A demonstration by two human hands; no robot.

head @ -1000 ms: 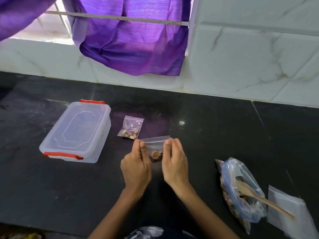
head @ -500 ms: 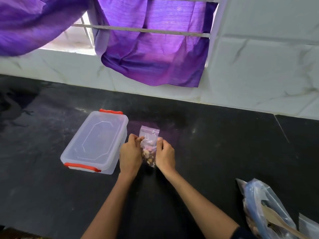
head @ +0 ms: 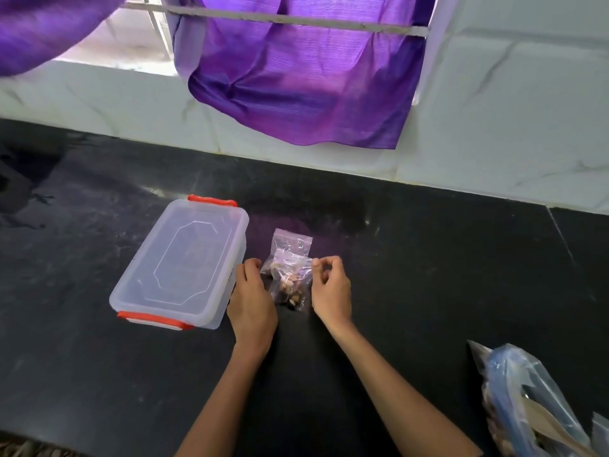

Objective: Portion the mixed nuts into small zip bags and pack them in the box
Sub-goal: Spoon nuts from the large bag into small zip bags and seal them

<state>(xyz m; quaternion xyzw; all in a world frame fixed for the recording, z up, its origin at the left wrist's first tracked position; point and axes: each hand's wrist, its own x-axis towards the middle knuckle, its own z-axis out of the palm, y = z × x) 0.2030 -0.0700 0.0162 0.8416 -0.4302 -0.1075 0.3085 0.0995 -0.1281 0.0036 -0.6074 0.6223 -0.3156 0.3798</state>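
A small zip bag of mixed nuts (head: 290, 286) lies on the black counter, its top overlapping a second filled zip bag (head: 292, 241) just behind it. My left hand (head: 252, 301) pinches the near bag's left edge with curled fingertips. My right hand (head: 331, 288) pinches its top right corner between thumb and finger. The clear plastic box (head: 184, 262) with red clips stands to the left of my left hand, lid on. The large bag of mixed nuts (head: 527, 400) sits at the bottom right with a wooden spoon (head: 543, 422) in it.
The black counter (head: 428, 275) runs to a white tiled wall behind. A purple cloth (head: 296, 87) hangs from a bar over the wall. A clear plastic edge (head: 601, 427) shows at the far right border.
Both hands carried the nut bag forward from in front of me and set it down against the other filled bag. The view shifted left, so the big bag moved toward the frame's corner.
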